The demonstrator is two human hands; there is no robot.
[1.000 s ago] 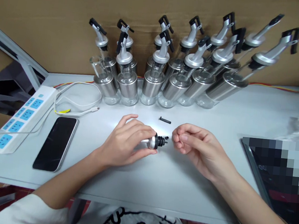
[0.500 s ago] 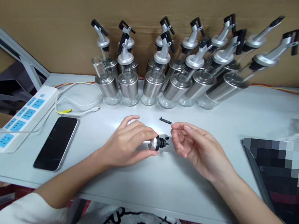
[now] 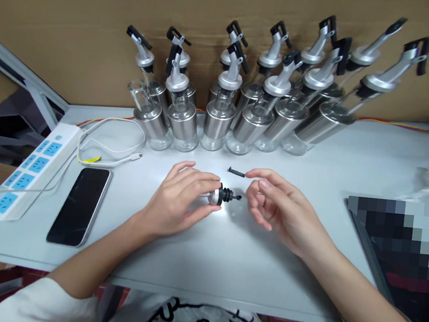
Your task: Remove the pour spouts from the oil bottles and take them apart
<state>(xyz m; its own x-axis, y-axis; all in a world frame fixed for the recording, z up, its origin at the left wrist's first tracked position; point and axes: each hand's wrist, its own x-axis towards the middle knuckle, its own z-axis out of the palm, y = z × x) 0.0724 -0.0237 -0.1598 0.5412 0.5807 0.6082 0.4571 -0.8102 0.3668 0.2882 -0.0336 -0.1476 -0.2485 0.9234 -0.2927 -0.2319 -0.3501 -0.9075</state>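
My left hand [image 3: 180, 198] is closed around a pourer spout [image 3: 216, 195], its fingers covering most of the silver body. The black ribbed stopper end of the spout points right, low over the table. At its tip a small dark round piece [image 3: 239, 198] shows; whether it is attached, I cannot tell. My right hand [image 3: 286, 208] is open and holds nothing, with the index finger stretched out and the other fingers loosely curled. That index fingertip is at the right end of a short black stick-like part [image 3: 236, 171] lying on the table, touching or nearly so.
Several glass and steel bottles [image 3: 218, 121] with pourers stand along the back; the front-left one [image 3: 152, 119] has an uncovered neck. Left are a power strip [image 3: 39, 169], a white cable [image 3: 123, 161] and a phone [image 3: 80, 206]. A dark, partly blurred-out object [image 3: 365, 246] lies right.
My right index finger has stretched out toward the black stick. The spout in my left hand has shifted slightly left and up, and the small round piece now lines up with its tip.
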